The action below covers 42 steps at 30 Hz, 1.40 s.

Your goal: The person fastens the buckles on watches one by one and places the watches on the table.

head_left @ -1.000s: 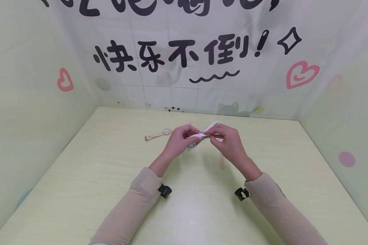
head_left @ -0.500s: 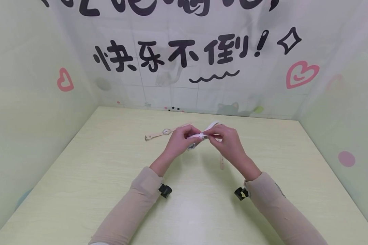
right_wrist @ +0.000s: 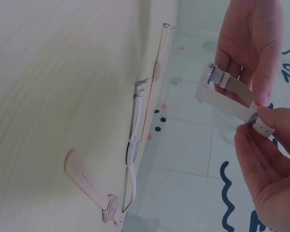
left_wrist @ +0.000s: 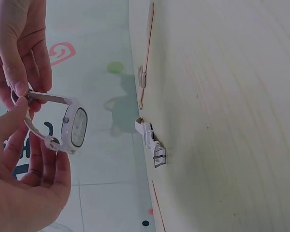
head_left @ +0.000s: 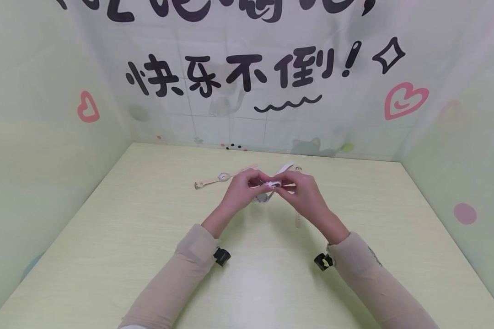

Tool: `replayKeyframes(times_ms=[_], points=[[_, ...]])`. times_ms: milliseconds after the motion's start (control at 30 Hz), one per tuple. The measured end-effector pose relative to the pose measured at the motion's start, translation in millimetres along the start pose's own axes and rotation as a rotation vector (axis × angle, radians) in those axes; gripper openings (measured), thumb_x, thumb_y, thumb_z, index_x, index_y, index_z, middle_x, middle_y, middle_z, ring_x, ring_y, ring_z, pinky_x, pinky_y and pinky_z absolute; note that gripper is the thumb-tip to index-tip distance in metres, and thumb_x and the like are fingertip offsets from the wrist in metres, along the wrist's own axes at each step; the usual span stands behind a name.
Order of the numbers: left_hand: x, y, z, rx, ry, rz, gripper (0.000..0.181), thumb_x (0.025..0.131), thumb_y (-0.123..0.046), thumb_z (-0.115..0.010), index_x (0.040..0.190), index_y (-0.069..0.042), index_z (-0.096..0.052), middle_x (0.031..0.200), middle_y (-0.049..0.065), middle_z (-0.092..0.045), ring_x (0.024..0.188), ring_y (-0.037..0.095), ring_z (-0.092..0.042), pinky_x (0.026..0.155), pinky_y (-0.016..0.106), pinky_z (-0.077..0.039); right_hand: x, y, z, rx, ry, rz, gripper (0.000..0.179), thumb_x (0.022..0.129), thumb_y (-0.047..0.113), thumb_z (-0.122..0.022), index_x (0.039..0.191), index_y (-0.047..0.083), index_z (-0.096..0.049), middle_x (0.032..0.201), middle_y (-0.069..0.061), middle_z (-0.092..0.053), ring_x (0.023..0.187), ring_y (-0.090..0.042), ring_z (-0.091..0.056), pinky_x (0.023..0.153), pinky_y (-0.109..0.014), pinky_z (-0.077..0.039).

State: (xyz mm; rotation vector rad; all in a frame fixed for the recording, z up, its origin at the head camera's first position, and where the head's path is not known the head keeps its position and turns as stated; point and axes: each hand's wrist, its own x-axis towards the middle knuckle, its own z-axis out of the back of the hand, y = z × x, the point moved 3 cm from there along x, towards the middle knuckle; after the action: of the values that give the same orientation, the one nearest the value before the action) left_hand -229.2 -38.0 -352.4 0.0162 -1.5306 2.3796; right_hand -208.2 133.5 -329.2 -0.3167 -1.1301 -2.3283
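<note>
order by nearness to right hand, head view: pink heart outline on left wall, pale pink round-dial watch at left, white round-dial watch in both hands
1. White watch: pinched by the right hand
2. Pale pink watch: left, on the table
3. Pink heart: far left, on the wall

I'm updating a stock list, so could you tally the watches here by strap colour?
White: 2, the held watch and the white table watch
Pink: 2, the left pink watch and the right pink watch, both on the table
Total: 4
</note>
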Motion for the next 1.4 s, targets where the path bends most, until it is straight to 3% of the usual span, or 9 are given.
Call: replayKeyframes(times_ms=[167, 400, 533, 733, 967, 1133, 1400], points=[[-3.8, -6.0, -0.4, 0.070, -0.048, -0.006, 0.022, 0.088, -0.020, -0.077, 0.108, -0.011, -0.074, 0.106, 0.006, -0.069, 0.097, 0.019, -0.066, 0.091, 0.033, -0.057, -1.1, -1.9, -1.7, -0.007, -0.036, -0.003, 0.019, 0.086, 0.004, -0.076, 0.104, 0.003, -0.073, 0.100, -0.011, -0.075, 0.091, -0.023, -0.074, 0.077, -0.031, -0.062], [-10.0, -19.9, 0.6, 0.246, -0.140, 0.021, 0.016, 0.089, -0.028, -0.076, 0.097, -0.013, -0.074, 0.096, 0.001, -0.071, 0.087, 0.015, -0.066, 0.078, 0.029, -0.058, -1.8, -0.2, -2.1, -0.018, -0.116, 0.006, 0.018, 0.086, 0.003, -0.076, 0.103, 0.001, -0.072, 0.100, -0.012, -0.074, 0.092, -0.024, -0.074, 0.077, -0.033, -0.062], [-11.2, -25.3, 0.3, 0.306, -0.143, 0.030, 0.016, 0.089, -0.028, -0.076, 0.096, -0.014, -0.077, 0.092, 0.000, -0.072, 0.081, 0.014, -0.063, 0.069, 0.025, -0.054, -2.6, 0.3, -2.7, -0.029, -0.137, 0.016, 0.019, 0.086, 0.003, -0.076, 0.104, 0.002, -0.072, 0.100, -0.012, -0.074, 0.092, -0.024, -0.074, 0.077, -0.033, -0.062], [-7.5, -17.6, 1.6, 0.150, -0.068, 0.108, 0.015, 0.092, -0.024, -0.072, 0.100, -0.012, -0.077, 0.094, 0.003, -0.075, 0.080, 0.016, -0.064, 0.065, 0.023, -0.052, -4.2, -0.2, -3.9, -0.062, -0.140, 0.039, 0.018, 0.085, 0.002, -0.077, 0.102, 0.001, -0.072, 0.099, -0.012, -0.074, 0.092, -0.024, -0.074, 0.077, -0.034, -0.062], [-0.7, -3.2, 4.3, -0.057, 0.027, 0.222, 0.024, 0.097, -0.022, -0.066, 0.109, -0.002, -0.074, 0.101, 0.016, -0.074, 0.081, 0.015, -0.063, 0.087, 0.043, -0.057, -4.4, 2.6, -5.4, -0.067, -0.127, 0.076, 0.018, 0.084, 0.000, -0.077, 0.101, 0.001, -0.072, 0.098, -0.013, -0.074, 0.093, -0.025, -0.074, 0.079, -0.034, -0.062], [-0.3, -0.9, 4.2, -0.081, 0.059, 0.261, 0.027, 0.097, -0.020, -0.065, 0.110, 0.001, -0.072, 0.106, 0.022, -0.072, 0.080, 0.014, -0.062, 0.091, 0.047, -0.056, -4.1, 3.9, -8.3, -0.092, -0.112, 0.117, 0.019, 0.084, -0.002, -0.076, 0.103, 0.000, -0.071, 0.099, -0.013, -0.074, 0.093, -0.025, -0.074, 0.080, -0.033, -0.062], [-2.4, 0.3, 3.5, -0.099, 0.079, 0.278, 0.025, 0.095, -0.019, -0.063, 0.105, 0.002, -0.071, 0.104, 0.022, -0.071, 0.077, 0.010, -0.058, 0.087, 0.044, -0.054, -1.6, 3.3, -13.1, -0.141, -0.061, 0.099, 0.026, 0.085, 0.009, -0.078, 0.109, 0.002, -0.072, 0.103, -0.011, -0.075, 0.093, -0.024, -0.072, 0.083, -0.038, -0.062]])
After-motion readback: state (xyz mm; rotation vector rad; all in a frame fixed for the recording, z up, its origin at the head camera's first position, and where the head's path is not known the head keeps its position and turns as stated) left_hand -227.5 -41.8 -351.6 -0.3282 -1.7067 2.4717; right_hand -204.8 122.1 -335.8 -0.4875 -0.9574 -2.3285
